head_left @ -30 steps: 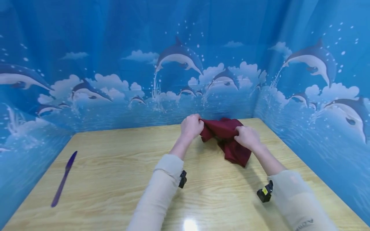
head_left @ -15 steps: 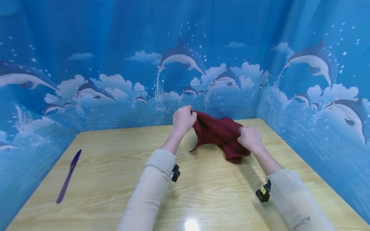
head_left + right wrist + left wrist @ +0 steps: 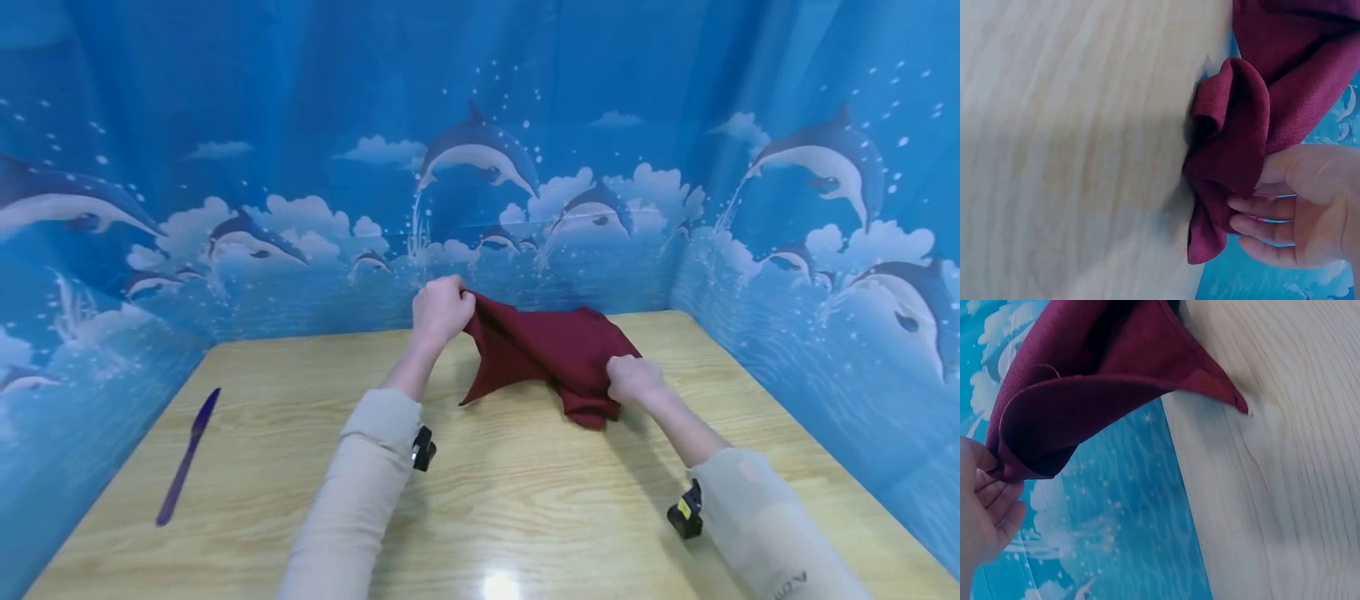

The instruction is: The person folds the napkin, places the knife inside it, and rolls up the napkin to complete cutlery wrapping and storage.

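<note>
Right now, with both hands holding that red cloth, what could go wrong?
The left hand pinches the dark red cloth by a small bit near its edge, so that end might slip free. By the right hand the cloth is bunched and folded over, so it could end up wrinkled on the table. Its loose corner pokes out and might get tucked under.

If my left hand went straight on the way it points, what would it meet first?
Probably the blue dolphin backdrop, though depth is unclear; the cloth your left hand holds extends rightward.
</note>
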Available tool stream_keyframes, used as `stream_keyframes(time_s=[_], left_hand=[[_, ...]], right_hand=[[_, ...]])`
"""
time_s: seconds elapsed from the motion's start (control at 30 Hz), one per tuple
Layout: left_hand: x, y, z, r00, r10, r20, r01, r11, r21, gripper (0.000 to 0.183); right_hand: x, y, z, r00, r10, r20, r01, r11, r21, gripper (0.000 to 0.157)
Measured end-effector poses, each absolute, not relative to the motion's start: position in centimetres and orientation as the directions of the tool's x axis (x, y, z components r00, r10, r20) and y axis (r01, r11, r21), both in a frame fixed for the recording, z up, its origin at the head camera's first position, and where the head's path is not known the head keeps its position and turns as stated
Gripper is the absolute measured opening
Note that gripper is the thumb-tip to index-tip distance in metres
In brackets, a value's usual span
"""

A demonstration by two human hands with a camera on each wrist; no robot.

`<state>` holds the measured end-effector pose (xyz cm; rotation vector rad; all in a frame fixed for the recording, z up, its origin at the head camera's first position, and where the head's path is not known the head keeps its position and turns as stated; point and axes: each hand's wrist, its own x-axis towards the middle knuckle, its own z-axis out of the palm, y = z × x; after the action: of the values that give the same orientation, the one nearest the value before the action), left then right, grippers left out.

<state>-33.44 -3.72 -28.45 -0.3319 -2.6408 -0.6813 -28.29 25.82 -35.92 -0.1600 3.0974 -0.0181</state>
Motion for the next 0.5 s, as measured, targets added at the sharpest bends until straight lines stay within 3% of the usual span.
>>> stream_keyframes(time_s=[0.17,0.5], left_hand=[[-33.5,-5.4,-28.5,-0.892,0.114,0.437,0.302,0.870,0.390,0.018],[-33.2,-7.4,-28.6,-0.839,0.130,0.528,0.339,0.885,0.320,0.020]], right_hand=[[-28.6,26.1,-34.7,-0.997,-0.076,0.006,-0.076,0.995,-0.063,0.011],[-29.0,26.2,-34.3,-0.998,0.059,-0.033,0.063,0.990,-0.124,0.011]])
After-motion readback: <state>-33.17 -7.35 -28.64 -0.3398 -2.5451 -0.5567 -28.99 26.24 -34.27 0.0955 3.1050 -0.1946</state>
